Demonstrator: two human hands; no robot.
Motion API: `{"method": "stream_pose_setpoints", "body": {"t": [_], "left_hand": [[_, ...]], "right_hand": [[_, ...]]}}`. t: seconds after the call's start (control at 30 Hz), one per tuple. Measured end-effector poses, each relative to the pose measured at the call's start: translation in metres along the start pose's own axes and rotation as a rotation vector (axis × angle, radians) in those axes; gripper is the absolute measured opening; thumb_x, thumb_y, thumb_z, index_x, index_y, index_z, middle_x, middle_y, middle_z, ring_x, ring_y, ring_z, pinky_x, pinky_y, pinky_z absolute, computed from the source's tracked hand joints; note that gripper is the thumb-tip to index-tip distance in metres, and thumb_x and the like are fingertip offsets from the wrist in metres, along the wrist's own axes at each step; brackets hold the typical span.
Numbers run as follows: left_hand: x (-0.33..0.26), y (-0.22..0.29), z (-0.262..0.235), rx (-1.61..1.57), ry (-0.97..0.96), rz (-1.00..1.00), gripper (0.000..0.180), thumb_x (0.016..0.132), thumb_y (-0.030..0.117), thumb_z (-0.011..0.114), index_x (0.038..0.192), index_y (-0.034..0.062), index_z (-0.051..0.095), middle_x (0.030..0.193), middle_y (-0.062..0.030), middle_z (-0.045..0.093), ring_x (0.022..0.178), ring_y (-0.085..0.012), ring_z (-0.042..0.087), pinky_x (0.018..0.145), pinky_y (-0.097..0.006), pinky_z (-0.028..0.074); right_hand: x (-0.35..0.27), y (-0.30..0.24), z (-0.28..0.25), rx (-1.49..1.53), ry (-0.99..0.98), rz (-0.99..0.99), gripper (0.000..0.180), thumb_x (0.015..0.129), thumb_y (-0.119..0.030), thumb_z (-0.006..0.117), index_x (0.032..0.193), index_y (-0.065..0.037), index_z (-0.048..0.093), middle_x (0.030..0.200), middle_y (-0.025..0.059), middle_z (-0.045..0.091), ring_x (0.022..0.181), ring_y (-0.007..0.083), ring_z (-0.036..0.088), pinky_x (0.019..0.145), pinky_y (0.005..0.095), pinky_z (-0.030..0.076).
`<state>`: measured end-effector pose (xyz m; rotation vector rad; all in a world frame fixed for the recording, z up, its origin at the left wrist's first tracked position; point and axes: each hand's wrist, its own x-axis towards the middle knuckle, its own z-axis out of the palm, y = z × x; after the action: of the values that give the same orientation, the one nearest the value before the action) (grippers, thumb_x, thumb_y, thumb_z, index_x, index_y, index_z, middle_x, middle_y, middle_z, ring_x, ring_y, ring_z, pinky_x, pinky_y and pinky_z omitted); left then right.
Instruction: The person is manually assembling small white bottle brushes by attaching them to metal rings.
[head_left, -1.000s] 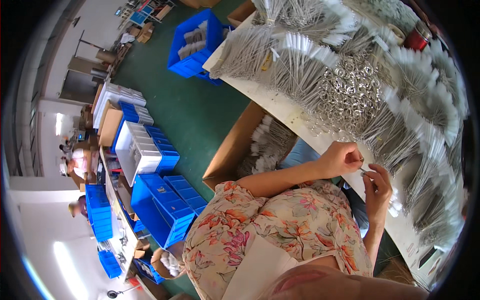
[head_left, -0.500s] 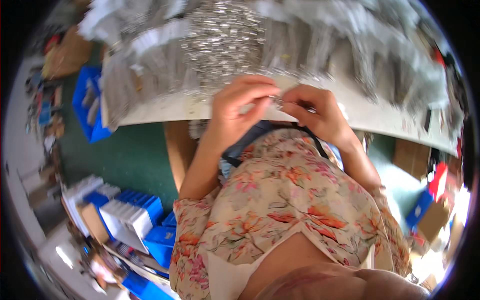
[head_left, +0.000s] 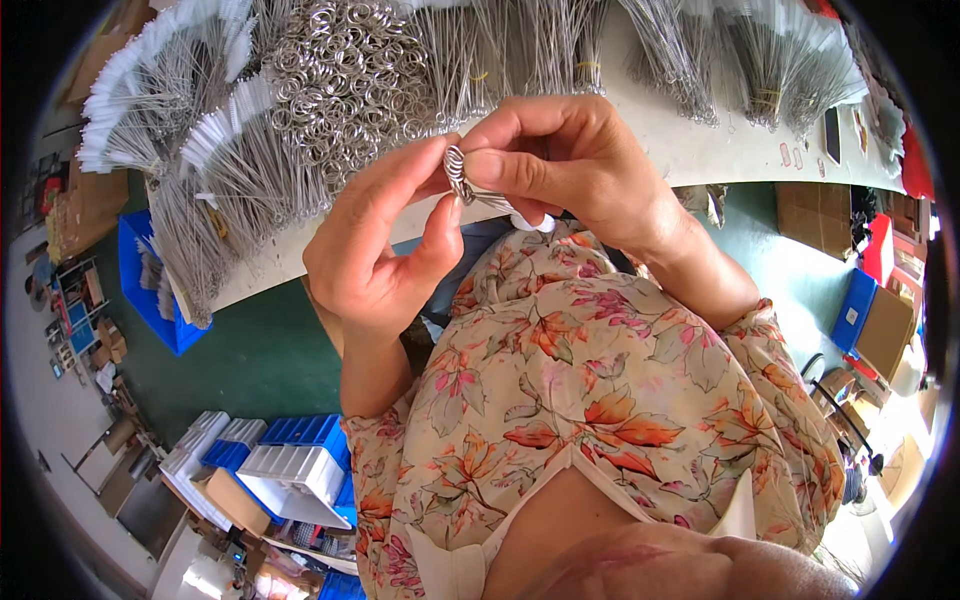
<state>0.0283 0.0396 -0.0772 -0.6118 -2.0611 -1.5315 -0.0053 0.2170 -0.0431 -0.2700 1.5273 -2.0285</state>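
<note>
In front of my body, over the table's near edge, both hands meet at a small cluster of silver metal loops. The index finger and thumb of my left hand close on its left side. My right hand pinches the cluster between thumb and bent fingers. Thin wires run from the loops under the right hand toward a white tip, so they look like small wire brushes; the palm hides most of them. Beyond the hands lie a heap of silver metal rings and bundles of thin wire brushes with white bristles.
The white table curves across the top, with more brush bundles and a dark phone-like slab at right. A blue bin stands by its left end. Blue and white trays are stacked at lower left, cardboard boxes at right.
The view has shifted and sharpened. My hands appear larger and raised, with the left hand further left. The cluster of loops between the fingers now shows clearly.
</note>
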Motion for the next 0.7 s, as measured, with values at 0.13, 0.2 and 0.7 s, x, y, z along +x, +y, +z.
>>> {"method": "stream_pose_setpoints", "body": {"t": [0.13,0.2,0.7], "left_hand": [[0.006,-0.002,-0.004,-0.067,-0.024,-0.025,0.031,0.071,-0.007,0.065,0.102,-0.0069,0.060,0.096,-0.0165,0.064,0.074,-0.0193,0.065,0.066,-0.027,0.053],[0.009,-0.006,-0.011,-0.053,-0.060,-0.016,0.030,0.072,-0.007,0.064,0.102,-0.0064,0.061,0.096,-0.0160,0.064,0.074,-0.0187,0.065,0.066,-0.026,0.053],[0.010,-0.007,-0.021,-0.641,-0.017,-0.669,0.010,0.087,0.007,0.056,0.092,-0.0024,0.058,0.078,-0.0041,0.056,0.061,-0.0065,0.048,0.055,-0.019,0.039]], "right_hand": [[0.009,0.002,-0.007,-0.119,-0.049,-0.037,0.015,0.081,-0.014,0.067,0.089,-0.001,0.066,0.070,0.0000,0.061,0.054,0.0042,0.048,0.048,0.0190,0.040],[0.011,-0.008,-0.010,-0.199,-0.111,-0.010,0.015,0.080,-0.013,0.067,0.088,-0.001,0.066,0.069,0.0001,0.061,0.053,0.0044,0.048,0.048,0.0192,0.040],[0.016,0.006,-0.013,-0.118,-0.188,0.006,0.014,0.085,-0.009,0.062,0.095,0.000,0.060,0.076,-0.0015,0.057,0.060,0.0028,0.049,0.051,0.0174,0.040]]}}
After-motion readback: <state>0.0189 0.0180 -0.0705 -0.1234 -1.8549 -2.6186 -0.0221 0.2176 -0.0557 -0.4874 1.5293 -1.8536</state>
